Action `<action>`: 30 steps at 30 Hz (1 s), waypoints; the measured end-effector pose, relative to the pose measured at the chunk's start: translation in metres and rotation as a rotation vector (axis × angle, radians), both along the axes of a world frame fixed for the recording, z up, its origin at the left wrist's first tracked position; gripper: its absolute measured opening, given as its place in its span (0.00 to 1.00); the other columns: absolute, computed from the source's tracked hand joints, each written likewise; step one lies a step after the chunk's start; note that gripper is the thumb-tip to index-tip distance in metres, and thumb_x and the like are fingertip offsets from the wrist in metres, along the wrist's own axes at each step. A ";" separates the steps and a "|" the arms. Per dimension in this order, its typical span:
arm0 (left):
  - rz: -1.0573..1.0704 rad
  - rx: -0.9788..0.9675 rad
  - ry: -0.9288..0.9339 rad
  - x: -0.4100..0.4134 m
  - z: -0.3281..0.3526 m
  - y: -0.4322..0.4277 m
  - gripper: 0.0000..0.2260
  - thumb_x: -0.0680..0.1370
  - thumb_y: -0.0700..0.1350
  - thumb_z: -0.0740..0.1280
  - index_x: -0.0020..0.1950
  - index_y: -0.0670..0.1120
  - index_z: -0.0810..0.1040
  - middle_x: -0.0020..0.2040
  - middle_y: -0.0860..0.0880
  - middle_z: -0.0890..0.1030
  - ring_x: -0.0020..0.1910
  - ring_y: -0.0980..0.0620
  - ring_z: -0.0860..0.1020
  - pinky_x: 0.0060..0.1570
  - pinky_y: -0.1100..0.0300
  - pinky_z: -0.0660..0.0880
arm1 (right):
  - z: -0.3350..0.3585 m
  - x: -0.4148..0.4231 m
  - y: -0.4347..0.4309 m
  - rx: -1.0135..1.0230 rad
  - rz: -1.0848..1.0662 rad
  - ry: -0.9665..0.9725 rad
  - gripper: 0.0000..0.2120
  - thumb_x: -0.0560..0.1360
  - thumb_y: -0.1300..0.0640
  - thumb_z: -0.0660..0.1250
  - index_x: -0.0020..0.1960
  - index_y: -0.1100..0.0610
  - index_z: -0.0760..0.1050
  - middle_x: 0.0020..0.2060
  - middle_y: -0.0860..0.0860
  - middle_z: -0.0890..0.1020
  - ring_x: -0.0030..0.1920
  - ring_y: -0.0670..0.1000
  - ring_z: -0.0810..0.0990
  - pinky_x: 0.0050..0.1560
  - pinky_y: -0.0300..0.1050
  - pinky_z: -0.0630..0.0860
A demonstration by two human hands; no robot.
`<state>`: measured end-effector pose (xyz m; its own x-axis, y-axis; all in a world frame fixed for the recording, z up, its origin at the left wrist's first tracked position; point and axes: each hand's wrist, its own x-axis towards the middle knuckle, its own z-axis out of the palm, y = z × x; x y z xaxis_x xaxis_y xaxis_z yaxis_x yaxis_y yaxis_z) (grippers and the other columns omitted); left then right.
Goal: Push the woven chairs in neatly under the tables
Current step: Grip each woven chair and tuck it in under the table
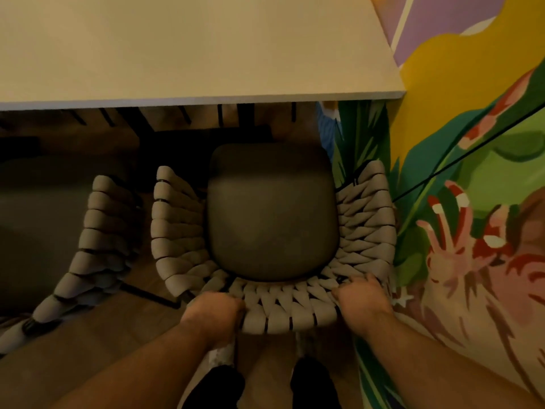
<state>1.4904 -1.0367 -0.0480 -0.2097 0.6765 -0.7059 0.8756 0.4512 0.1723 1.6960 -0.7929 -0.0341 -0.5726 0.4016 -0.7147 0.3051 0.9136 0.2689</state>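
A woven chair (pixel 365 228) with thick beige rope weave and a dark grey seat cushion (pixel 271 214) stands right below me, facing the beige table (pixel 191 48). The cushion's front edge lies a little short of the table's near edge. My left hand (pixel 213 315) grips the top of the backrest at its left end. My right hand (pixel 361 299) grips the backrest at its right end, fingers curled over the weave.
A second woven chair (pixel 100 231) stands close on the left, nearly touching the first. A painted mural wall (pixel 472 172) runs along the right, tight against the chair's right arm. Dark table legs show under the table; my dark shoes (pixel 312 385) stand behind the chair on wooden floor.
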 end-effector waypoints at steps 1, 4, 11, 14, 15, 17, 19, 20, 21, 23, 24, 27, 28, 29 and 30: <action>-0.005 0.025 0.048 0.001 -0.001 0.004 0.14 0.81 0.53 0.67 0.67 0.58 0.77 0.60 0.54 0.81 0.59 0.50 0.79 0.62 0.52 0.77 | 0.001 -0.001 0.008 0.001 0.021 0.006 0.18 0.84 0.56 0.59 0.72 0.47 0.75 0.66 0.51 0.81 0.69 0.57 0.73 0.74 0.58 0.64; -0.040 0.046 0.153 0.005 -0.003 0.016 0.14 0.83 0.52 0.65 0.69 0.57 0.76 0.63 0.54 0.81 0.63 0.49 0.77 0.66 0.52 0.72 | 0.000 0.001 0.025 -0.015 0.054 -0.019 0.18 0.84 0.55 0.59 0.72 0.47 0.75 0.65 0.51 0.82 0.69 0.57 0.74 0.73 0.58 0.65; -0.047 0.087 0.181 0.008 -0.002 0.018 0.15 0.83 0.48 0.64 0.69 0.58 0.77 0.61 0.54 0.82 0.60 0.49 0.78 0.60 0.52 0.72 | -0.002 0.002 0.035 -0.040 0.110 0.002 0.17 0.83 0.54 0.61 0.70 0.47 0.76 0.64 0.51 0.82 0.67 0.57 0.75 0.71 0.60 0.67; -0.064 0.082 0.181 0.009 -0.001 0.020 0.15 0.84 0.47 0.62 0.71 0.57 0.76 0.62 0.53 0.82 0.61 0.49 0.79 0.59 0.52 0.71 | 0.001 0.001 0.033 -0.027 0.103 0.000 0.18 0.83 0.54 0.60 0.71 0.48 0.76 0.66 0.52 0.81 0.68 0.57 0.74 0.72 0.60 0.66; -0.068 0.080 0.179 0.009 -0.001 0.023 0.15 0.84 0.46 0.62 0.71 0.57 0.76 0.62 0.53 0.82 0.61 0.49 0.79 0.59 0.52 0.71 | 0.001 0.000 0.034 -0.025 0.093 0.001 0.18 0.83 0.54 0.60 0.71 0.48 0.76 0.66 0.53 0.81 0.68 0.58 0.74 0.72 0.60 0.65; -0.061 0.078 0.155 0.009 -0.001 0.030 0.15 0.84 0.45 0.63 0.71 0.56 0.76 0.61 0.52 0.82 0.59 0.49 0.79 0.55 0.53 0.72 | -0.001 -0.001 0.042 -0.014 0.080 0.000 0.18 0.84 0.54 0.58 0.71 0.47 0.76 0.65 0.52 0.82 0.68 0.57 0.74 0.72 0.60 0.65; -0.064 0.096 0.126 0.014 -0.002 0.040 0.16 0.85 0.44 0.63 0.71 0.57 0.76 0.60 0.52 0.81 0.58 0.49 0.79 0.51 0.55 0.69 | -0.004 0.000 0.055 0.004 0.077 0.004 0.18 0.84 0.55 0.58 0.69 0.46 0.77 0.65 0.51 0.82 0.68 0.57 0.74 0.71 0.60 0.64; -0.065 0.101 0.109 0.015 -0.002 0.045 0.17 0.84 0.44 0.63 0.72 0.57 0.75 0.60 0.52 0.81 0.58 0.49 0.79 0.50 0.55 0.69 | -0.006 0.001 0.061 0.011 0.077 0.007 0.18 0.83 0.55 0.58 0.69 0.46 0.78 0.64 0.50 0.82 0.68 0.57 0.74 0.70 0.59 0.64; -0.065 0.101 0.090 0.015 -0.003 0.048 0.17 0.84 0.44 0.63 0.72 0.57 0.75 0.60 0.52 0.81 0.58 0.49 0.79 0.49 0.55 0.69 | -0.007 0.002 0.065 0.015 0.076 0.007 0.18 0.83 0.55 0.58 0.69 0.46 0.78 0.64 0.50 0.82 0.67 0.56 0.74 0.69 0.59 0.65; -0.077 0.082 0.072 0.015 -0.004 0.052 0.17 0.84 0.44 0.64 0.72 0.56 0.75 0.59 0.52 0.81 0.56 0.49 0.79 0.48 0.55 0.70 | -0.008 0.004 0.069 0.014 0.072 0.009 0.17 0.83 0.55 0.58 0.68 0.46 0.78 0.63 0.50 0.82 0.67 0.56 0.74 0.69 0.58 0.65; -0.088 0.063 0.077 0.015 -0.003 0.052 0.16 0.84 0.43 0.63 0.72 0.55 0.76 0.58 0.51 0.81 0.54 0.48 0.80 0.47 0.55 0.70 | -0.008 0.005 0.069 0.008 0.066 0.016 0.17 0.82 0.55 0.59 0.68 0.46 0.78 0.63 0.49 0.82 0.67 0.55 0.74 0.68 0.57 0.65; -0.111 0.037 0.077 0.016 0.001 0.050 0.16 0.85 0.43 0.63 0.72 0.54 0.75 0.58 0.50 0.82 0.53 0.48 0.80 0.46 0.54 0.71 | -0.006 0.009 0.061 -0.006 0.050 0.049 0.18 0.82 0.56 0.59 0.68 0.45 0.78 0.65 0.49 0.82 0.68 0.55 0.73 0.70 0.57 0.65; -0.120 0.036 0.071 0.015 0.002 0.049 0.17 0.85 0.43 0.63 0.73 0.54 0.75 0.58 0.50 0.81 0.54 0.48 0.80 0.46 0.54 0.72 | -0.006 0.009 0.060 -0.010 0.037 0.052 0.18 0.82 0.56 0.58 0.69 0.46 0.78 0.65 0.49 0.82 0.69 0.55 0.73 0.70 0.57 0.65; -0.120 0.034 0.063 0.014 0.002 0.048 0.17 0.85 0.43 0.63 0.73 0.54 0.75 0.59 0.50 0.81 0.54 0.48 0.80 0.47 0.54 0.73 | -0.006 0.009 0.059 -0.014 0.025 0.052 0.18 0.82 0.55 0.58 0.69 0.46 0.77 0.66 0.49 0.82 0.69 0.55 0.73 0.71 0.57 0.64; -0.114 0.038 0.060 0.013 0.002 0.048 0.16 0.85 0.43 0.62 0.72 0.54 0.75 0.59 0.50 0.81 0.54 0.48 0.80 0.48 0.54 0.74 | -0.006 0.008 0.058 -0.013 0.020 0.051 0.18 0.83 0.55 0.58 0.69 0.46 0.78 0.65 0.49 0.82 0.69 0.55 0.73 0.71 0.57 0.64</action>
